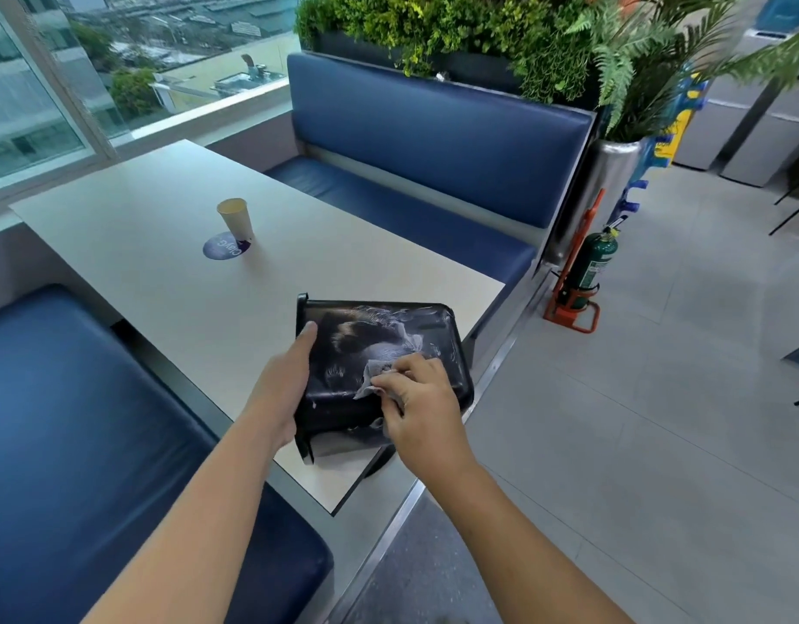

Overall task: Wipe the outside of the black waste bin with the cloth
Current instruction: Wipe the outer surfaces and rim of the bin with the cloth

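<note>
The black waste bin (366,335) lies on its side at the near right corner of the white table (163,245), its broad side face up and streaked with pale wet smears. My left hand (283,389) grips the bin's left edge, thumb on top. My right hand (418,398) holds a crumpled grey-white cloth (371,380) against the bin's upper face near its lower right part. Most of the cloth is hidden under my fingers.
A paper cup (235,218) stands on a round purple sticker mid-table. Blue bench seats (415,141) flank the table. A green fire extinguisher (591,272) in an orange stand and a metal planter (614,182) stand on the tiled floor at right.
</note>
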